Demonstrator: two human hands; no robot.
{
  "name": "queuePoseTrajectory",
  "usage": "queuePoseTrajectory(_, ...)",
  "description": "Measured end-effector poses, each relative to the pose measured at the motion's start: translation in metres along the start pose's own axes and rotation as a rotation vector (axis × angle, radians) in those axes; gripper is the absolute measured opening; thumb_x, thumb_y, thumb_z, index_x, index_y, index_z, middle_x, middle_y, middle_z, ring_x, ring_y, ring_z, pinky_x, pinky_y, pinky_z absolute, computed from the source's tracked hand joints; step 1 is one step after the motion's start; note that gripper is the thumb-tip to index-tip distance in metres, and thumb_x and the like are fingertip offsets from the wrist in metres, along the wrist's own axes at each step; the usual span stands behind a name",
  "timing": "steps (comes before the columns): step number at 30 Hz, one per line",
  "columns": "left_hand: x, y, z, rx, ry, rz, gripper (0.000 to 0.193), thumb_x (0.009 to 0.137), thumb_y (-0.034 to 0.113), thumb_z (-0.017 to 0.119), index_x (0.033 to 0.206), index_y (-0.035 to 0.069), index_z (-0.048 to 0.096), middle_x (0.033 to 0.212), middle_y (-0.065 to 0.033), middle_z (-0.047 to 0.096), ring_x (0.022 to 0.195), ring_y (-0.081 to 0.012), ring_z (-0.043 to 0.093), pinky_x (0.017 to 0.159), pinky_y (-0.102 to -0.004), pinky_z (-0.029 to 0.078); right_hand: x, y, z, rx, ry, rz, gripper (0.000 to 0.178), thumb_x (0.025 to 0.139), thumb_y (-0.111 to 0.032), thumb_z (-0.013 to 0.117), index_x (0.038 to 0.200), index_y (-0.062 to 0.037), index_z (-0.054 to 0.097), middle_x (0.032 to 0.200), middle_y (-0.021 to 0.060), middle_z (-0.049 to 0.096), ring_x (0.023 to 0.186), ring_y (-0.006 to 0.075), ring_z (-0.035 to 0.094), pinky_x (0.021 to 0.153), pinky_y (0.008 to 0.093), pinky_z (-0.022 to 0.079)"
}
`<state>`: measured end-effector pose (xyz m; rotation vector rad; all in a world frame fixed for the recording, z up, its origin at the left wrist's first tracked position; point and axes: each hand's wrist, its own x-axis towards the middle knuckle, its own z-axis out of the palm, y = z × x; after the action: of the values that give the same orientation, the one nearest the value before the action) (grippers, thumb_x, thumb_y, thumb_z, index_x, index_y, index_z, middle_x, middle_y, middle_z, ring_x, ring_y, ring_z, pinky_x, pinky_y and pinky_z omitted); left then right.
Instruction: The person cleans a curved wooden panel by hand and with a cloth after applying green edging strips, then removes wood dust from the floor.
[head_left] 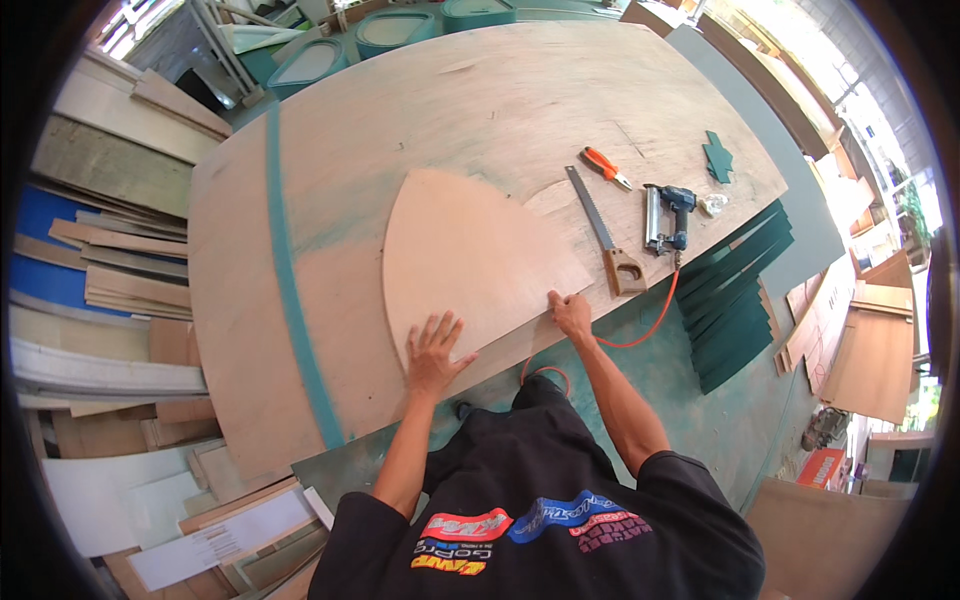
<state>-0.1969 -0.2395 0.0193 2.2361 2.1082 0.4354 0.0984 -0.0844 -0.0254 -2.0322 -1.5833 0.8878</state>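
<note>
A curved, fan-shaped plywood panel [475, 250] lies flat on the large wooden worktable [350, 130], near its front edge. My left hand [432, 357] rests on the panel's near left corner with its fingers spread. At the panel's near right edge, my right hand [572, 315] is closed on the rim, thumb and fingers pressed together there. To the right of the panel lie a hand saw [605, 235] with a wooden handle, orange-handled pliers [606, 168] and a dark blue nail gun [670, 218].
An orange air hose [655, 322] runs from the nail gun over the table edge. Dark green boards [735, 300] lean by the table's right side. Stacked wood offcuts [140, 285] line the left. Green oval tubs [395, 32] stand at the back. A green cut piece [717, 157] lies far right.
</note>
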Motion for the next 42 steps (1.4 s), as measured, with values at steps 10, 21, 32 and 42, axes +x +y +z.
queuePoseTrajectory(10, 0.004, 0.002, 0.0, 0.01, -0.009, 0.008, 0.075, 0.08, 0.066, 0.069, 0.142, 0.025, 0.057, 0.157, 0.0046, 0.043, 0.146, -0.0209, 0.035, 0.12, -0.0531, 0.022, -0.019, -0.02, -0.006, 0.277, -0.023, 0.198, 0.05, 0.094, -0.04, 0.069, 0.07, 0.0037, 0.065, 0.058, 0.0111, 0.066, 0.045, 0.0169, 0.063, 0.043, 0.0327, 0.049)
queuePoseTrajectory(21, -0.002, -0.002, 0.007, -0.013, -0.078, 0.009, 0.08, 0.085, 0.061, 0.067, 0.151, 0.022, 0.045, 0.161, 0.0022, 0.037, 0.148, -0.0255, 0.032, 0.121, -0.0527, 0.022, -0.089, 0.094, -0.056, 0.076, -0.436, -0.274, 0.044, 0.095, -0.037, 0.065, 0.068, -0.0023, 0.065, 0.056, 0.0087, 0.06, 0.05, 0.0202, 0.058, 0.053, 0.0382, 0.047)
queuePoseTrajectory(32, -0.01, 0.001, 0.016, 0.017, -0.11, 0.029, 0.079, 0.088, 0.051, 0.067, 0.154, 0.016, 0.039, 0.163, -0.0056, 0.033, 0.15, -0.0317, 0.028, 0.121, -0.0565, 0.019, -0.292, 0.382, -0.093, 0.005, -0.481, 0.868, 0.043, 0.081, -0.033, 0.066, 0.101, 0.0035, 0.074, 0.098, 0.0227, 0.074, 0.072, 0.03, 0.073, 0.067, 0.0399, 0.06)
queuePoseTrajectory(42, 0.022, 0.104, 0.06, -0.604, -0.088, -0.118, 0.052, 0.088, 0.027, 0.068, 0.128, -0.005, 0.06, 0.125, -0.0273, 0.064, 0.112, -0.0408, 0.063, 0.097, -0.0464, 0.049, -0.317, 0.44, -0.042, 0.231, -0.071, 0.843, 0.048, 0.081, -0.046, 0.064, 0.103, -0.0052, 0.077, 0.106, 0.0211, 0.073, 0.101, 0.0391, 0.069, 0.09, 0.0461, 0.053)
